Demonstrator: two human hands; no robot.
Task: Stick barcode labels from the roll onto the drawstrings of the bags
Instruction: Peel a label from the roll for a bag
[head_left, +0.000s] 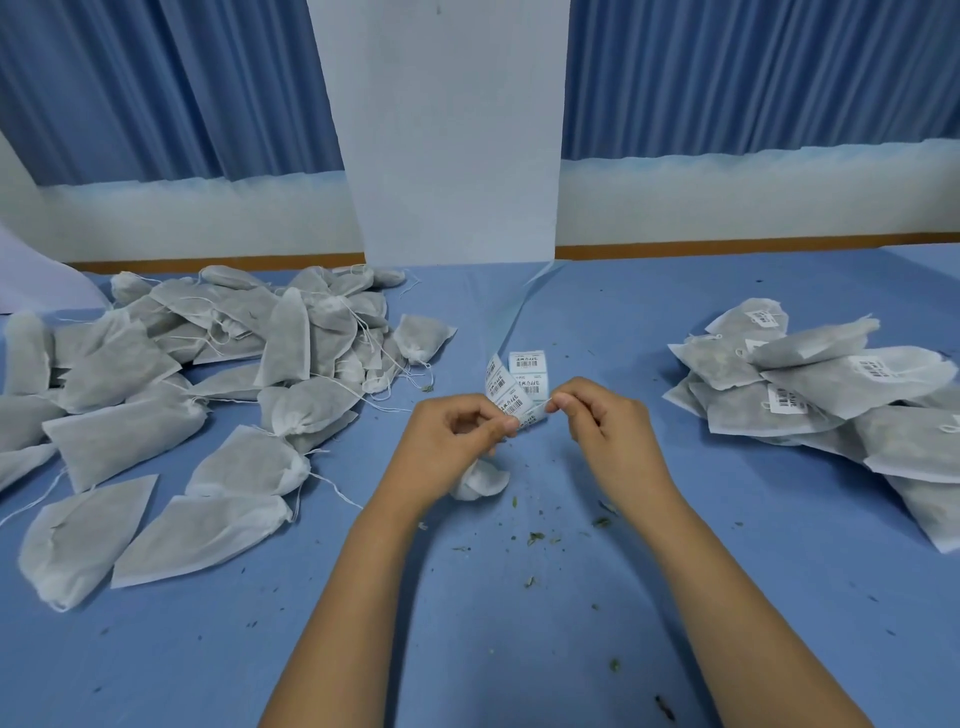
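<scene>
L hand (457, 441) & R hand (597, 415) both pinch label strip (506, 389) btwn them; peeled label could curl, stick to itself.

the end of a label strip (506, 389) is pinched between the fingertips of the left hand (457, 441) and the right hand (597, 415), over a blue table (519, 623). the strip is seen to run back to a label roll (530, 371) just behind the hands. a white bag (480, 480) is partly covered by the left hand. plain bags (208, 364) are heaped at the left, and labelled bags (831, 384) are stacked at the right. green crumbs (535, 538) are scattered between the forearms.
</scene>
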